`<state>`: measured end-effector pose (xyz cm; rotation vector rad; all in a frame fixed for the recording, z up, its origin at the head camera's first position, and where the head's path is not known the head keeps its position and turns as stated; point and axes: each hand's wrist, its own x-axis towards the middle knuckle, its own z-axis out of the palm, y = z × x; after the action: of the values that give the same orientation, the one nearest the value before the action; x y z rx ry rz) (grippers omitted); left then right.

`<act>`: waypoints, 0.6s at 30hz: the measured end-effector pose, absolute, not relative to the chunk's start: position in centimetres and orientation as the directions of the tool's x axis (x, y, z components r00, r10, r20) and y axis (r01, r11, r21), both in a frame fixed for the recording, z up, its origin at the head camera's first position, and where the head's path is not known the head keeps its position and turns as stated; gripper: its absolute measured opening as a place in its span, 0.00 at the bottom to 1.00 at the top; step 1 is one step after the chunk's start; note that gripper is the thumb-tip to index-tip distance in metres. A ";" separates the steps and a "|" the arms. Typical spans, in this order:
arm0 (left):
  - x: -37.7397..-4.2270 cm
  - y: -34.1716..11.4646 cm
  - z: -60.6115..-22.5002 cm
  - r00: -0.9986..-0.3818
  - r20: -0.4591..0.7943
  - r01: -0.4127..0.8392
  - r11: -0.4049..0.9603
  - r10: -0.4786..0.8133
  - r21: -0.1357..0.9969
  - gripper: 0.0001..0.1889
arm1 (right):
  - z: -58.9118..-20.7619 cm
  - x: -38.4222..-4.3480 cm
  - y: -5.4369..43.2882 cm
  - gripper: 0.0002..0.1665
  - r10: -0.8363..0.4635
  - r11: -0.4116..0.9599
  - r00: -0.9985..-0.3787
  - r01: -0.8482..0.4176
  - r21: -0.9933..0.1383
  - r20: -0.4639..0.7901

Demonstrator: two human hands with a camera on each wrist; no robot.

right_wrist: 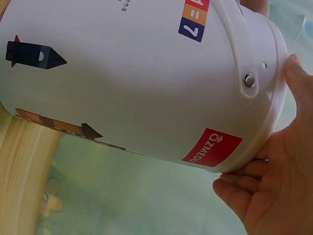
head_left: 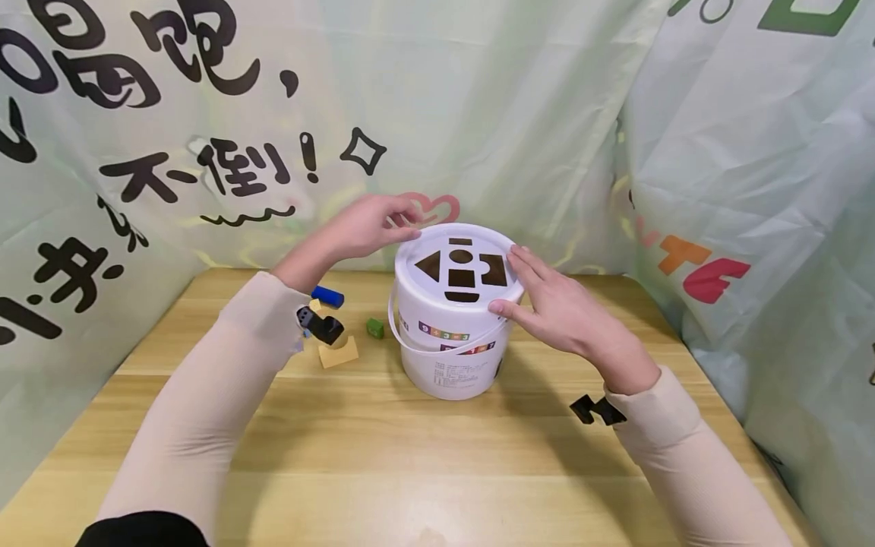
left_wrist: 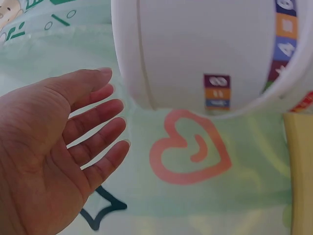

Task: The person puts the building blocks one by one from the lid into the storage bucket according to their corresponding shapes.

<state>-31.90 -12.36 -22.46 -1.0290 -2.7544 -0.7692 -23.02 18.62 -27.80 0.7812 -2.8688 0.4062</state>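
Observation:
A white bucket point(head_left: 437, 323) stands upright on the table. Its white lid point(head_left: 417, 247) is on and has several shaped cut-outs, among them a triangle, a circle and a square. My left hand point(head_left: 374, 224) hovers at the lid's far left edge, fingers relaxed and slightly bent. In the left wrist view that hand point(left_wrist: 63, 132) shows a gap to the bucket and holds nothing. My right hand point(head_left: 557, 304) rests on the right side of the rim, fingers extended on top and thumb at the front. The right wrist view shows its thumb point(right_wrist: 296, 73) against the rim.
Left of the bucket lie a green block point(head_left: 375, 327), a blue cylinder point(head_left: 328, 296) and a yellow block point(head_left: 339, 352), near my left wrist. The bucket's handle point(head_left: 437, 352) hangs down in front. Printed cloth point(head_left: 506, 114) encloses the wooden table point(head_left: 424, 471) at the back and sides.

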 end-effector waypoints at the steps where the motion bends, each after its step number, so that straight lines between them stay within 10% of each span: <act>1: -31.8 -12.8 -22.5 -0.772 0.261 0.630 0.648 0.579 0.428 0.13 | -27.8 -23.1 18.6 0.54 -0.478 0.827 -0.854 -0.516 -0.222 0.207; 18: -29.2 -18.9 -28.2 -0.856 0.181 0.498 0.679 0.484 0.539 0.20 | -27.9 -23.5 18.9 0.54 -0.485 0.813 -0.842 -0.533 -0.235 0.234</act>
<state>-29.15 -18.89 -28.18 -0.8352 -2.8573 -0.9285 -23.55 18.86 -27.91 0.8020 -2.8337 0.4400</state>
